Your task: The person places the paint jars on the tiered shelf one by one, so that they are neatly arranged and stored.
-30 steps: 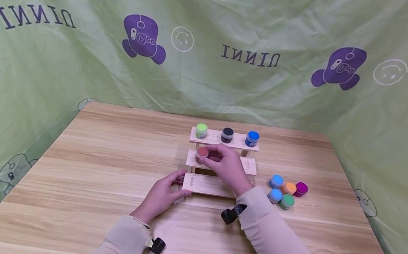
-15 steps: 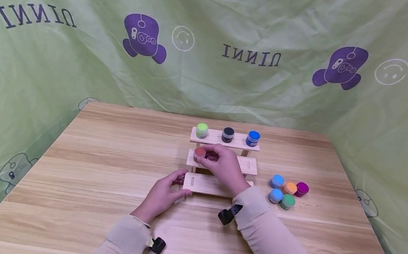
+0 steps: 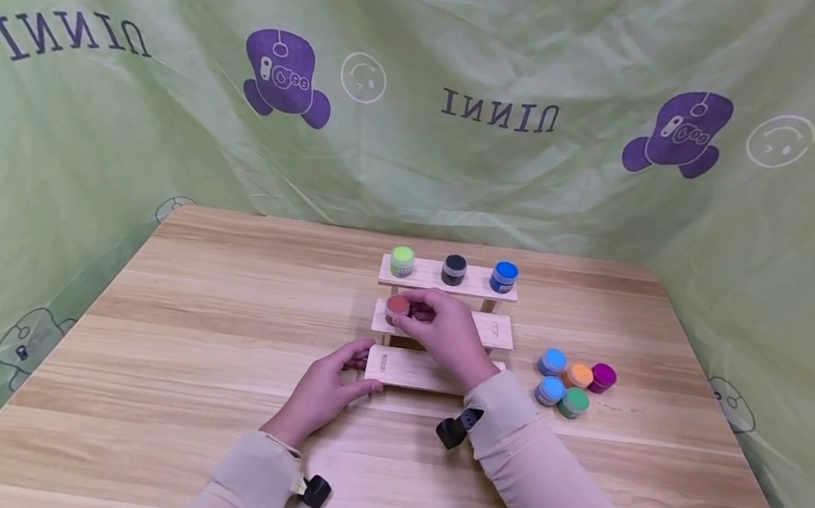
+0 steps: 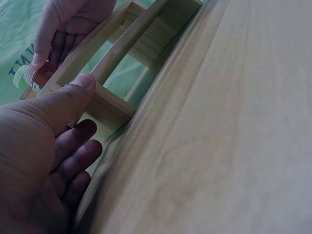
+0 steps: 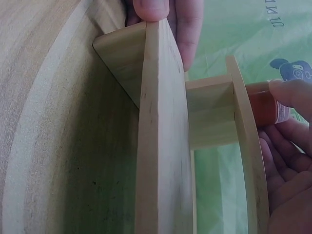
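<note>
Evidently the red-brown paint jar [image 3: 397, 310] is at the left end of the middle shelf [image 3: 495, 331] of a 3-tier wooden rack [image 3: 432, 372], upright, its base seemingly against the board. The right hand [image 3: 447, 334] grasps it from the right, thumb on the near side and fingers at the far side. The left hand [image 3: 324, 387] holds the left end of the lower shelf [image 3: 402, 366], thumb against the near edge, index finger at the far corner, the other fingers loosely bent below.

To seat the jar well, I would keep it vertical, feel the whole base flat on the wood, then part thumb and fingers evenly and withdraw to the right without dragging it. Steady pressure from the left hand should stop the light-looking rack from sliding.

The top shelf [image 3: 477, 281] rises just beyond the right hand's knuckles and leaves them little room; it bears 3 jars: lime green [image 3: 402, 262], black [image 3: 454, 270] and blue [image 3: 504, 277]. The right forearm crosses the lower shelf's right end, and the hand hides the middle shelf's centre. On the tabletop [image 3: 206, 298], right of the rack, 5 jars cluster near the right sleeve [image 3: 569, 490]: 2 light blue [image 3: 553, 363], 1 orange [image 3: 578, 376], 1 magenta [image 3: 602, 378] and 1 green [image 3: 574, 403].
</note>
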A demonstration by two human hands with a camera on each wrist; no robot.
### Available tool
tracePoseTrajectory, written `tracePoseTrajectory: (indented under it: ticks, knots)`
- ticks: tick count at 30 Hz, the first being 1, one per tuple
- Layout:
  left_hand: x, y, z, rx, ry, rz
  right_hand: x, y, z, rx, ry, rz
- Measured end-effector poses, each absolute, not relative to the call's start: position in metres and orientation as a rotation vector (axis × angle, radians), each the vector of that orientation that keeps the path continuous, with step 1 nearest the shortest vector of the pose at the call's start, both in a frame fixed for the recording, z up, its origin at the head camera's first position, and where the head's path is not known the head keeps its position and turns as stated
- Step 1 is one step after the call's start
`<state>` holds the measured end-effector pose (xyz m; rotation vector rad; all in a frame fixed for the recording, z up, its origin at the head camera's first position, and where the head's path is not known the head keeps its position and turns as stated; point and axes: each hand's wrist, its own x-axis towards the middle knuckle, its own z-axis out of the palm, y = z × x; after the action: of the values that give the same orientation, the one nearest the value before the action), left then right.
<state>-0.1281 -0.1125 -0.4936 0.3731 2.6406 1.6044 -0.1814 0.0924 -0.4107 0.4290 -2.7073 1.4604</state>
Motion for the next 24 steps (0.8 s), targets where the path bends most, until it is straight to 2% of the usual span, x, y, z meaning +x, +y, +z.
tracePoseTrajectory:
  ticks: [24]
  knots:
    - [-0.1289, -0.1109, -0.4949, 0.386, 2.623, 1.644, -0.1815, 0.0927, -0.4136, 0.409, -2.708, 1.495]
